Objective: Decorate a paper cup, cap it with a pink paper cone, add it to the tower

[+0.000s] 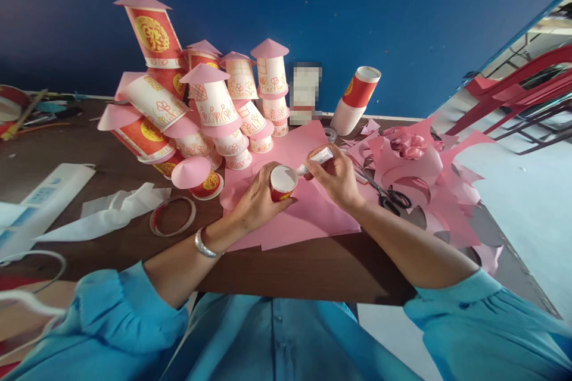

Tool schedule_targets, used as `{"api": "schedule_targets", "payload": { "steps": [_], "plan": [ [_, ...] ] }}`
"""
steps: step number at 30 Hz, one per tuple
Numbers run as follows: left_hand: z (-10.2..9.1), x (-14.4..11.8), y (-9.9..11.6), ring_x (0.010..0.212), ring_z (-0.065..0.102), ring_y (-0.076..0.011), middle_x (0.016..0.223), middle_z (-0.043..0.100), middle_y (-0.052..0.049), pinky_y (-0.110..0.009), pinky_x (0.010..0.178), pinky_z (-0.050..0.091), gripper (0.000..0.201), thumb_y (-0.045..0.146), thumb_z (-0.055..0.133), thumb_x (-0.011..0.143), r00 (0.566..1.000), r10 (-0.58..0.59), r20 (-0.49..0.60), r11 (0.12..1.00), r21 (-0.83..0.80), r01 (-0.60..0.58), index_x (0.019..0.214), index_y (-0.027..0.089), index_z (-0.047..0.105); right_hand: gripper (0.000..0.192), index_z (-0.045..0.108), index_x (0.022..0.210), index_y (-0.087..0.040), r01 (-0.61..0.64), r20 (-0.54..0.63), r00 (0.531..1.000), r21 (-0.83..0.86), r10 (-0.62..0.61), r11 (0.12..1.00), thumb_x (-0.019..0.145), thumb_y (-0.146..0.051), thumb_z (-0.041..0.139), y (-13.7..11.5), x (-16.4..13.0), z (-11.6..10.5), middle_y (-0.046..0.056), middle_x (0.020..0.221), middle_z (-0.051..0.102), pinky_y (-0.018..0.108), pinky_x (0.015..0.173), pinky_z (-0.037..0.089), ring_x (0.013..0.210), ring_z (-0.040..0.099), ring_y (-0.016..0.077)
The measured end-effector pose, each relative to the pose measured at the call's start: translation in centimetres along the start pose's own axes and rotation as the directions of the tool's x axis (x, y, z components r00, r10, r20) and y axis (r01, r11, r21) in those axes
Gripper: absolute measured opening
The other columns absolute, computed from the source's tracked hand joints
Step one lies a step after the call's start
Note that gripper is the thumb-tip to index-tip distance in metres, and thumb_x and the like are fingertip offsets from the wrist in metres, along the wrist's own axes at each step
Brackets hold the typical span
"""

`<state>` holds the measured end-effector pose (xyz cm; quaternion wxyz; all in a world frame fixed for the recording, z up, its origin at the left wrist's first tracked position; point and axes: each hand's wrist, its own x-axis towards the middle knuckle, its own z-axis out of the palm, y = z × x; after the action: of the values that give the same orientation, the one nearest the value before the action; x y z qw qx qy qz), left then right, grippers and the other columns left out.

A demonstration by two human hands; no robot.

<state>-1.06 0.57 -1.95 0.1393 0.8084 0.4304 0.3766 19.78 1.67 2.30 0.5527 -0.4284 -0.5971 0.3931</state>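
Observation:
Wrapped round a red and gold paper cup [283, 181], my left hand [259, 196] keeps the cup's round white end turned up toward me. My right hand [337, 175] pinches a small white tube [318, 161], which looks like glue. Its narrow tip points left and down, close beside the cup's rim; whether they touch I cannot tell. Beneath both hands lie flat pink paper sheets [295, 226]. Black-handled scissors [393, 197] rest just right of my right wrist, partly under the pink scraps.
Cup towers with pink cone roofs [212, 101] crowd the back left. A stack of cups [355, 101] leans by the blue wall. Pink paper scraps [429, 172] pile up at right. A tape roll [173, 216], white tissue [111, 211] and a power strip [44, 202] lie at left.

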Motion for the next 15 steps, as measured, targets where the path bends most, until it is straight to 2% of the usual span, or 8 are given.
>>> {"api": "schedule_targets", "payload": {
  "steps": [4, 8, 12, 15],
  "plan": [
    [-0.11, 0.03, -0.07, 0.111, 0.07, -0.0296, 0.124, 0.065, -0.009, -0.043, 0.092, 0.06, 0.069, 0.031, 0.09, 0.077, 1.0, -0.003, 0.006, 1.0, -0.021, 0.003, 0.13, 0.024, 0.046, 0.04, 0.06, 0.087, -0.021, 0.0, -0.011, 1.0, 0.026, 0.001, 1.0, 0.081, -0.052, 0.085, -0.07, -0.19, 0.1, -0.002, 0.073, 0.068, 0.027, 0.058, 0.057, 0.061, 0.068, 0.0144],
    [-0.19, 0.06, -0.2, 0.117, 0.067, -0.0305, 0.128, 0.063, -0.011, -0.046, 0.098, 0.058, 0.072, 0.029, 0.087, 0.079, 1.0, 0.007, -0.014, 1.0, 0.011, -0.006, 0.136, 0.023, 0.043, 0.035, 0.06, 0.089, -0.022, 0.057, 0.007, 0.998, 0.074, -0.058, 0.996, 0.086, -0.049, 0.081, -0.33, -0.6, 0.47, -0.001, 0.08, 0.069, 0.029, 0.06, 0.059, 0.064, 0.069, 0.0142],
    [-0.21, -0.05, 0.06, 0.123, 0.062, -0.0333, 0.136, 0.059, -0.016, -0.048, 0.1, 0.057, 0.083, 0.032, 0.085, 0.081, 0.999, 0.032, -0.03, 0.997, 0.068, -0.03, 0.146, 0.021, 0.035, 0.031, 0.061, 0.09, -0.022, 0.09, 0.016, 0.996, -0.005, -0.09, 0.996, 0.087, -0.047, 0.079, -0.34, -0.72, 0.55, 0.0, 0.084, 0.07, 0.029, 0.06, 0.06, 0.066, 0.068, 0.0138],
    [-0.32, -0.13, 0.37, 0.124, 0.061, -0.0342, 0.138, 0.057, -0.019, -0.052, 0.104, 0.055, 0.079, 0.028, 0.076, 0.086, 0.997, 0.074, -0.021, 0.994, 0.08, -0.072, 0.15, 0.018, 0.031, 0.033, 0.06, 0.089, -0.022, 0.075, 0.002, 0.997, -0.03, -0.075, 0.997, 0.088, -0.05, 0.078, -0.13, -0.49, 0.35, 0.0, 0.08, 0.07, 0.029, 0.061, 0.059, 0.064, 0.069, 0.0139]
  ]
}}
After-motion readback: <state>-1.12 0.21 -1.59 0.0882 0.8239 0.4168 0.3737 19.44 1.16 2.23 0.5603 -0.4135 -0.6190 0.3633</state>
